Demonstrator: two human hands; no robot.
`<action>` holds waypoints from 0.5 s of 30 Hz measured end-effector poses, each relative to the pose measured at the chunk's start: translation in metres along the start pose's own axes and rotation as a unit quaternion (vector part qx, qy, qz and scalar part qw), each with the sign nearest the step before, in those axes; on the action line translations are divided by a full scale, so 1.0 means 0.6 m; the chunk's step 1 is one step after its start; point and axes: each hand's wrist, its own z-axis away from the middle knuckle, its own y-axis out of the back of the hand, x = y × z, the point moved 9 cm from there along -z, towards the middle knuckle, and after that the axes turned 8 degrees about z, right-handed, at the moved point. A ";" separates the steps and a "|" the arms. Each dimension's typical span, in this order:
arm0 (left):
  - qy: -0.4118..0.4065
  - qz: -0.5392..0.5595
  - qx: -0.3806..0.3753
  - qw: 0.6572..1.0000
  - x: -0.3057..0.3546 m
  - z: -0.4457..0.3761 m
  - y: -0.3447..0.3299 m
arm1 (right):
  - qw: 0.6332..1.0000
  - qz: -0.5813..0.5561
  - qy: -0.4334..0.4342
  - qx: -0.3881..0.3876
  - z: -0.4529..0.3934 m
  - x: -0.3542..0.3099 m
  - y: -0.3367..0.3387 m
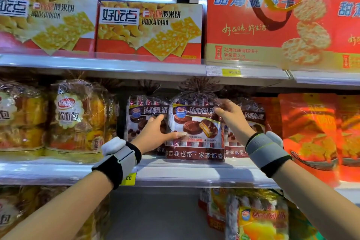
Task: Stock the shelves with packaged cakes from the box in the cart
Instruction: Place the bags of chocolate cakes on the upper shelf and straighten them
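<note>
Cake bag (195,128) upright on middle shelf (175,171), between both hands. Left hand (155,132) grips its left edge, thumb on front; right hand (231,119) pinches its upper right corner.

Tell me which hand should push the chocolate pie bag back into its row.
Probably the left hand: it grips the chocolate pie bag low on its edge, thumb across the front. The right hand only pinches the top corner.

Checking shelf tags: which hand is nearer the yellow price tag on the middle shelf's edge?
Left. The left hand grips the cake bag just above the yellow price tag; the right hand holds the bag's far upper corner.
</note>
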 end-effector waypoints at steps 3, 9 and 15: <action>-0.039 0.020 0.053 0.998 0.026 -0.002 0.040 | 1.000 0.006 0.012 -0.018 0.007 -0.001 -0.005; -0.165 -0.336 0.203 0.905 0.088 -0.006 0.081 | 0.996 0.006 0.019 -0.088 0.030 0.007 -0.037; -0.168 -0.455 0.098 0.869 0.073 -0.068 0.046 | 0.996 0.027 0.030 -0.080 0.035 0.007 -0.041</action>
